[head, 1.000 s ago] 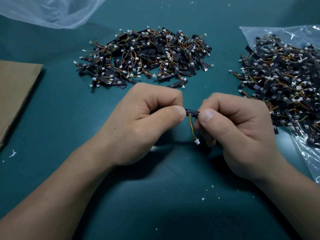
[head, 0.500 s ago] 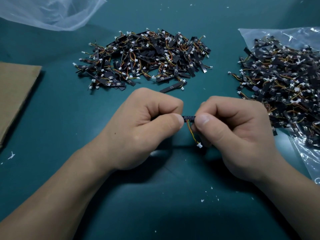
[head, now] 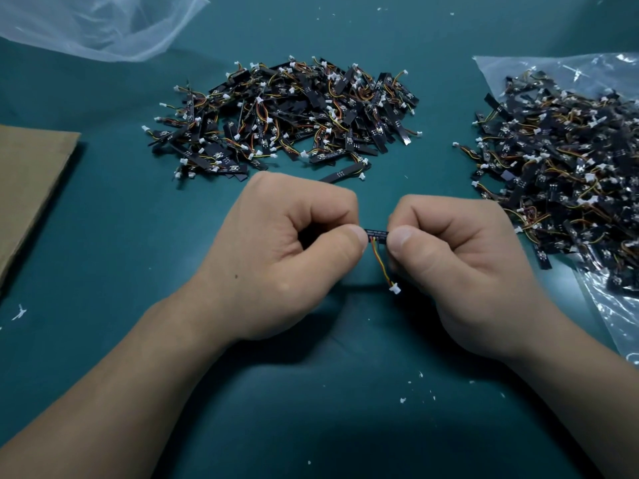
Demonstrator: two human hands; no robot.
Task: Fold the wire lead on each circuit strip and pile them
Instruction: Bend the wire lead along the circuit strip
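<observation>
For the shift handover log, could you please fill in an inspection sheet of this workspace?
Surface: teal mat, wrinkled, white flecks scattered.
Job's things: one circuit strip held over the mat; a loose pile ahead; a second pile on a clear bag at right.
Clutter: cardboard sheet at left; crumpled plastic bag at the far left corner.
Hands: left hand and right hand each pinch one end of the strip.
Cables: the strip's wire lead hangs down, white connector at its end, not yet folded.
Surroundings: nothing seen.
</observation>
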